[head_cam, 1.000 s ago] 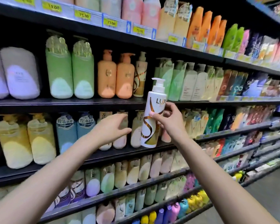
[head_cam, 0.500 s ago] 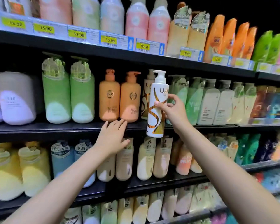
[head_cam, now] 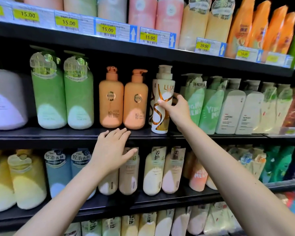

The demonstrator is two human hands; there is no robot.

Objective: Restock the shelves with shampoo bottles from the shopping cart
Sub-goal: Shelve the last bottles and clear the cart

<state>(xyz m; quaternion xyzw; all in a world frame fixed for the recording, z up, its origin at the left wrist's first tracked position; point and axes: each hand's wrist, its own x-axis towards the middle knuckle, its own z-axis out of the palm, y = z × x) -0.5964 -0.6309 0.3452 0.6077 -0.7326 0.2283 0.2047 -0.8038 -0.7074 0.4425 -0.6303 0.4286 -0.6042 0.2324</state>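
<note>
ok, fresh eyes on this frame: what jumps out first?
The white-and-gold Lux bottle, gripped by the right hand and standing upright at the front edge of the middle shelf, right of two orange Kyio bottles. The left hand hovers open below them, over that edge.

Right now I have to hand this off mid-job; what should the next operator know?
Right hand: grips the Lux bottle, upright at the front edge of the middle shelf, just right of two orange bottles; a matching bottle stands behind it.
Left hand: open, holding nothing, fingertips at the shelf edge below the orange bottles.
Done: bottle brought to its slot; whether its base is fully down is hard to tell.
Left: seat it, let go, fetch more. The cart is out of view.
</note>
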